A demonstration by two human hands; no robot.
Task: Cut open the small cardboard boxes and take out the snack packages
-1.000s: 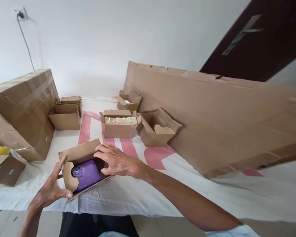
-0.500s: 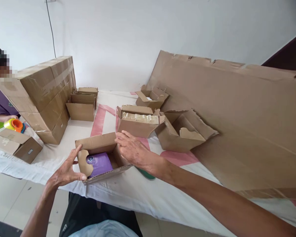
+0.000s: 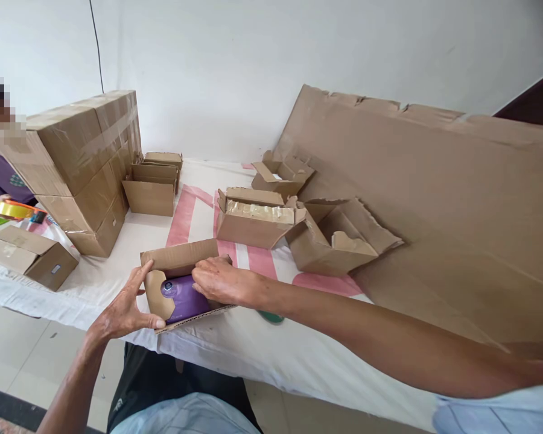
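Open brown cardboard box (image 3: 178,258) lay on white cloth (image 3: 298,355), long axis left-right; glossy purple packet (image 3: 185,304) inside, emblem (image 3: 168,289) leftward. Left hand (image 3: 122,310) clamped box's left end; right hand (image 3: 221,282) curled at packet, finger grip unclear.

I count two hands (image 3: 124,306) (image 3: 221,281), one purple packet (image 3: 186,300) and one carton (image 3: 177,256), lower left of centre. Mid-frame: three open boxes (image 3: 248,232) (image 3: 323,258) (image 3: 268,184). Right: one cardboard sheet (image 3: 443,211).
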